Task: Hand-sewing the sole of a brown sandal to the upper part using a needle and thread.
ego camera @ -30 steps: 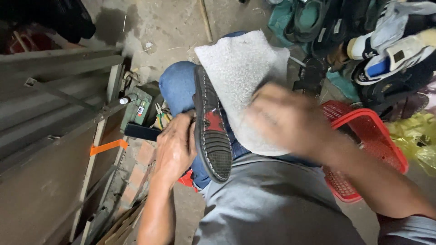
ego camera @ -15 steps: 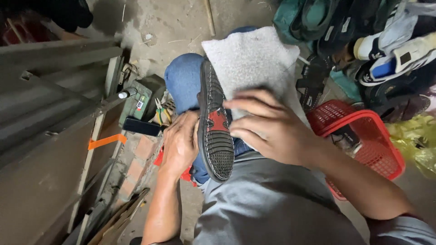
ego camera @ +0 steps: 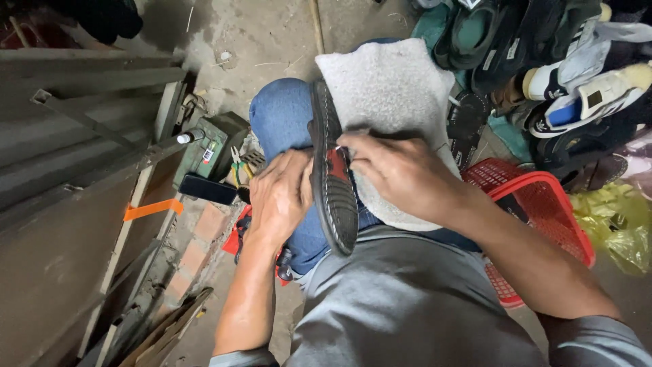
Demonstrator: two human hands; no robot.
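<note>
Two hands on one shoe [ego camera: 333,183]: it stands on edge across your lap, black treaded sole with a red patch facing left, heel end toward your body. Your left hand [ego camera: 282,197] clasps it from the left side, fingers curled against the sole edge. Your right hand [ego camera: 401,173] presses on from the right, fingertips [ego camera: 346,144] pinched narrow at the sole's rim near the red patch; whether they hold anything small, you cannot tell. A grey towel [ego camera: 394,88] lies over your right knee, under the shoe and the right hand; blue jeans show at the left knee. A red plastic basket [ego camera: 550,211] sits just right of your thigh. A heap of shoes [ego camera: 577,61] fills the upper right. Pliers [ego camera: 238,163] and a green box [ego camera: 210,146] lie on the floor to the left.
</note>
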